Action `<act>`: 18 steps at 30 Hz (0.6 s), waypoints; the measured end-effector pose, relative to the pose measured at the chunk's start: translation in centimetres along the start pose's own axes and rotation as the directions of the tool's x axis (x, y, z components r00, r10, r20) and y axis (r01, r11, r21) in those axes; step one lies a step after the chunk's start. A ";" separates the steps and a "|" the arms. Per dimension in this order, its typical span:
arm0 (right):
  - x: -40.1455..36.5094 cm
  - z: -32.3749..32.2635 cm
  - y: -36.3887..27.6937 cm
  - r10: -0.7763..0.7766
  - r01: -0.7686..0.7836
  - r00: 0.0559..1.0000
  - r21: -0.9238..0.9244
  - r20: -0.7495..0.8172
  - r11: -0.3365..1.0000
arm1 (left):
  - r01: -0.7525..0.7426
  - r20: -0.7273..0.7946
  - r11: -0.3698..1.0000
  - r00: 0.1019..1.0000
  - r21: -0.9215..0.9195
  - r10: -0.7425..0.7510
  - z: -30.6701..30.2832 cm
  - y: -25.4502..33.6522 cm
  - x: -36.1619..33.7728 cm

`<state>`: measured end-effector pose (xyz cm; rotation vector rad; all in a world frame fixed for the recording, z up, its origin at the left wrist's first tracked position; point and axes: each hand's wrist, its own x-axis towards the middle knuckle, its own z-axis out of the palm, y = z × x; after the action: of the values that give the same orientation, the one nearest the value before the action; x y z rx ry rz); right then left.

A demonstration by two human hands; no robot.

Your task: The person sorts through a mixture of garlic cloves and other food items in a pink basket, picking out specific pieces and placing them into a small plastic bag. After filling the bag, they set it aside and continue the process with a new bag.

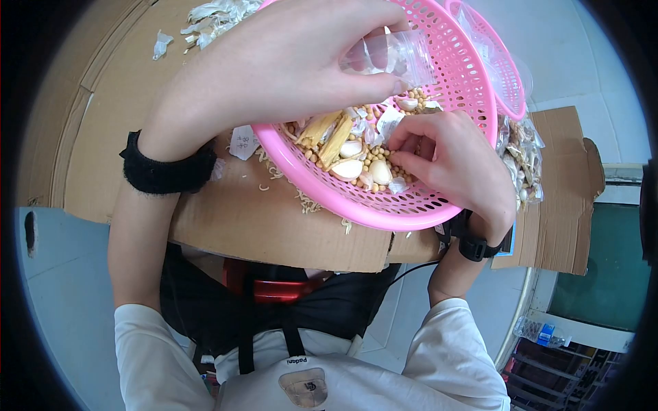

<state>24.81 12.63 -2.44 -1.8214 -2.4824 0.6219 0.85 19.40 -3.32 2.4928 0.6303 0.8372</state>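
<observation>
My left hand (281, 65) holds a small clear plastic container (394, 58) tilted over a pink perforated basket (384, 209). My right hand (449, 157) reaches into the basket, its fingertips pinched among small yellow beans (373, 161). Garlic cloves (353, 168), pale stalk pieces (325, 133) and papery skins also lie in the basket. Whether the pinched fingers hold a bean is hidden.
The basket rests on flattened cardboard (240, 219) on my lap. A second pink basket (507, 75) stands behind it at the right, with a clear bag of dried bits (524, 161) below. Garlic skins (212, 17) litter the far cardboard. Noodle-like scraps (305, 198) lie by the basket.
</observation>
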 end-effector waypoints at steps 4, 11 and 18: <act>0.0 0.0 -0.2 0.018 -0.018 1.000 -0.003 -0.019 1.000 | -0.021 -0.022 1.000 1.000 0.006 0.021 0.3 -0.2 0.0; 0.0 0.4 0.2 -0.070 0.068 0.989 -0.022 -0.129 0.997 | -0.016 -0.007 1.000 1.000 -0.010 0.015 0.4 -0.6 0.0; 0.1 0.3 -0.1 -0.078 0.086 0.982 0.034 -0.175 0.996 | 0.015 0.005 1.000 1.000 -0.014 -0.015 0.1 0.1 -0.2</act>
<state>24.62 12.57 -2.65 -1.6712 -2.3986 0.4849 0.82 19.18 -3.38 2.4739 0.6392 0.8275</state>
